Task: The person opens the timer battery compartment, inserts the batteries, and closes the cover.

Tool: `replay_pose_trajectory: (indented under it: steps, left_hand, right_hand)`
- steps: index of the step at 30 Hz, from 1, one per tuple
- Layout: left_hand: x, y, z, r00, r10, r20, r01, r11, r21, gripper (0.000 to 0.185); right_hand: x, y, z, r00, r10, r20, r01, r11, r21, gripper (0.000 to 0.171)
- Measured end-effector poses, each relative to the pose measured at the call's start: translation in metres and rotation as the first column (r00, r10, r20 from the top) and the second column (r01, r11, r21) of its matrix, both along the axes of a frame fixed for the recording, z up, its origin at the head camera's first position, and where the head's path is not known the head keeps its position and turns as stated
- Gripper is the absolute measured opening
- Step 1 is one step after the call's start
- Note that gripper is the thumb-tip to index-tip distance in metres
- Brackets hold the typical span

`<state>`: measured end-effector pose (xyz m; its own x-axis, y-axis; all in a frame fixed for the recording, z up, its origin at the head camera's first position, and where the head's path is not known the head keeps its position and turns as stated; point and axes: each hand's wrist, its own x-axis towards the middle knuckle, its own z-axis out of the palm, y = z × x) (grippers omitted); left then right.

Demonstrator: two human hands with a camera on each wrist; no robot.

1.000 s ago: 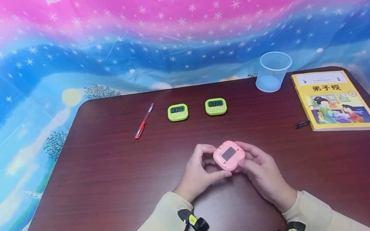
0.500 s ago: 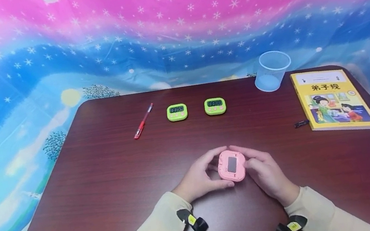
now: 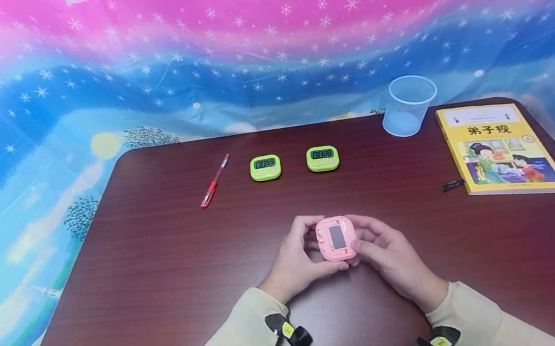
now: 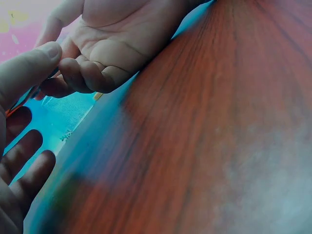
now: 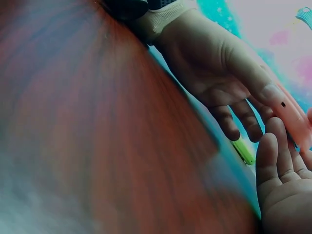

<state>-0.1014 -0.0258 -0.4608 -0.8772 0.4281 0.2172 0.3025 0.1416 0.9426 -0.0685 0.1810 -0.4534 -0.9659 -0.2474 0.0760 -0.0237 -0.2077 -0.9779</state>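
Between both hands, above the table, is a pink rounded-square gadget (image 3: 334,239) with a grey rectangular panel facing up. My left hand (image 3: 291,256) holds its left side, with the thumb along the lower edge. At the gadget's right, my right hand (image 3: 394,254) pinches it, thumb over the front face and fingers behind. In the right wrist view the left thumb presses the pink gadget's edge (image 5: 291,119). Two green digital timers stand beyond the hands: the left timer (image 3: 266,168) reads 00:59, the right timer (image 3: 322,159) reads 00:00.
A red pen (image 3: 214,182) lies left of the timers on the dark wooden table (image 3: 163,278). At the back right stands a clear plastic cup (image 3: 408,107), beside a yellow book (image 3: 504,150). A small black object (image 3: 453,185) lies by the book. A patterned cloth (image 3: 235,51) hangs behind.
The pink gadget has turned in the hands and dipped toward the person, then come back up and left. The right thumb has shifted onto its face.
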Motion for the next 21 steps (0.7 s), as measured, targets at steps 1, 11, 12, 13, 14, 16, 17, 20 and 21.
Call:
replay_pose_trajectory:
  steps: [1, 11, 12, 13, 14, 16, 17, 20, 21]
  left_hand:
    - [-0.0002, 0.0000, -0.0004, 1.000, 0.009, -0.007, -0.009, 1.000, 0.002, 0.079]
    - [-0.0016, -0.0007, 0.0003, 0.999, -0.033, 0.039, 0.034, 0.999, -0.025, 0.085]
    - [-0.0018, -0.0010, 0.0003, 0.998, -0.046, 0.043, 0.047, 0.998, -0.030, 0.087]
    - [-0.0019, -0.0015, 0.0005, 0.997, -0.058, 0.044, 0.059, 0.998, -0.036, 0.088]
    - [-0.0020, -0.0020, 0.0008, 0.997, -0.070, 0.042, 0.071, 0.997, -0.043, 0.090]
    - [-0.0021, -0.0029, 0.0004, 0.996, -0.085, 0.029, 0.087, 0.994, -0.064, 0.091]
    - [-0.0021, -0.0034, 0.0005, 0.996, -0.091, 0.021, 0.093, 0.993, -0.073, 0.090]
    - [-0.0021, -0.0040, 0.0014, 0.994, -0.110, 0.006, 0.110, 0.990, -0.088, 0.089]
    - [-0.0022, -0.0040, 0.0015, 0.993, -0.115, 0.003, 0.114, 0.989, -0.091, 0.088]
  right_hand:
    - [0.0001, -0.0006, -0.0002, 1.000, 0.008, -0.005, -0.008, 1.000, -0.001, 0.049]
    - [0.0004, -0.0017, -0.0014, 1.000, -0.026, -0.001, 0.026, 1.000, -0.001, 0.048]
    - [0.0004, -0.0013, -0.0015, 1.000, -0.030, 0.001, 0.030, 1.000, -0.004, 0.048]
    - [0.0004, -0.0009, -0.0016, 0.999, -0.033, 0.002, 0.033, 0.999, -0.006, 0.047]
    - [0.0003, -0.0005, -0.0019, 0.999, -0.034, 0.002, 0.034, 0.999, -0.008, 0.047]
    - [0.0001, 0.0005, -0.0024, 0.999, -0.036, 0.001, 0.036, 0.999, -0.002, 0.045]
    - [-0.0001, 0.0010, -0.0028, 0.999, -0.038, -0.002, 0.038, 0.999, 0.006, 0.045]
    - [-0.0009, 0.0027, -0.0032, 0.997, -0.070, -0.021, 0.071, 0.996, 0.060, 0.041]
    - [-0.0012, 0.0033, -0.0033, 0.995, -0.090, -0.033, 0.092, 0.991, 0.093, 0.039]
